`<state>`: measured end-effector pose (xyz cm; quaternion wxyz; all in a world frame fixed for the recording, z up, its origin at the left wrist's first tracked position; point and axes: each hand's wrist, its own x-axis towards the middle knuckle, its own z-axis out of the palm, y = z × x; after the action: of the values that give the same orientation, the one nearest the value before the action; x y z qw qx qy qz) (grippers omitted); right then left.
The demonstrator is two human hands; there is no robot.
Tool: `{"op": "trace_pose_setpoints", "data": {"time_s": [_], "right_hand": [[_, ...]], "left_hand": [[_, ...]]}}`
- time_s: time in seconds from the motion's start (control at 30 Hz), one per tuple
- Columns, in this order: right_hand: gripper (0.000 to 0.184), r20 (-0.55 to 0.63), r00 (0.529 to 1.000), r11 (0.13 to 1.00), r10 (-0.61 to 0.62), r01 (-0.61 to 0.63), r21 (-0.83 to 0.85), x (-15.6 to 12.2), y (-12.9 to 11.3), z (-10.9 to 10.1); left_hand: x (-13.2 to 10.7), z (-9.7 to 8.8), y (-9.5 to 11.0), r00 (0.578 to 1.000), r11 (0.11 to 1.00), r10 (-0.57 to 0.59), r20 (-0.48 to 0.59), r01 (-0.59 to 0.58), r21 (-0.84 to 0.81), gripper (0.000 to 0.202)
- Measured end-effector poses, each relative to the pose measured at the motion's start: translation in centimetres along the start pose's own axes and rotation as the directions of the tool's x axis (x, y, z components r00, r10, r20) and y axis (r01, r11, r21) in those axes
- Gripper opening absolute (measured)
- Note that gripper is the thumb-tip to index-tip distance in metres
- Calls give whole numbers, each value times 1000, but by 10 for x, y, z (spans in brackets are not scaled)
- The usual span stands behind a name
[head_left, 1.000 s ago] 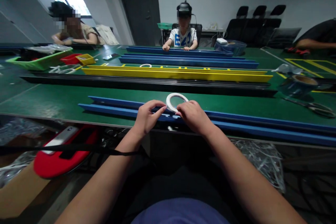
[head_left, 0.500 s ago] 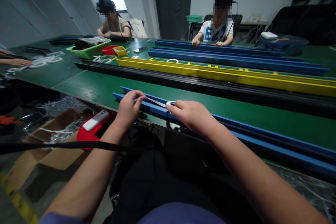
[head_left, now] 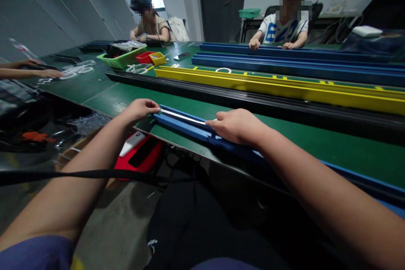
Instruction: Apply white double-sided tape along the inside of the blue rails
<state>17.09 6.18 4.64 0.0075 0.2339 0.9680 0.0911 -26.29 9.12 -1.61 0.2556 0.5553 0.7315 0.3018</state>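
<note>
A strip of white tape [head_left: 182, 116] runs along the top of a blue channel [head_left: 180, 125] lying on the green table [head_left: 357, 156]. My left hand [head_left: 138, 110] grips the strip's near end at the channel's left end. My right hand [head_left: 236, 126] rests over the channel and holds the strip's other end. The tape roll cannot be seen; it is hidden around my right hand's fingers.
Beyond the blue channel lie long black [head_left: 253, 101], yellow [head_left: 278, 86] and blue [head_left: 291, 62] channels. A green tray [head_left: 119, 61] stands far left. Co-workers sit at the far side; another person's hand [head_left: 47, 74] lies left. A red bag [head_left: 139, 158] sits below the table edge.
My hands have moved farther apart along the channel, and the white strip between them is longer. The tape roll has gone from view. The view has turned slightly right.
</note>
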Motion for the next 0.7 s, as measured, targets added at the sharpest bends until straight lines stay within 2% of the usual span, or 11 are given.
{"op": "trace_pose_setpoints", "data": {"time_s": [0.1,0.3,0.6,0.7], "right_hand": [[33,-12,1000,1000,-13,13,28,-5,-3,7],[33,-9,1000,999,-21,21,33,-1,-5,15],[28,-15,1000,996,27,-26,88,3,-6,19],[28,-48,998,994,46,-41,99,4,-5,23]], "left_hand": [[7,6,2,997,997,-77,18,77,6,49],[14,13,7,989,971,-140,-48,147,188,50],[1,26,15,966,961,-203,-158,228,159,46],[5,24,12,962,958,-237,-139,255,134,50]]}}
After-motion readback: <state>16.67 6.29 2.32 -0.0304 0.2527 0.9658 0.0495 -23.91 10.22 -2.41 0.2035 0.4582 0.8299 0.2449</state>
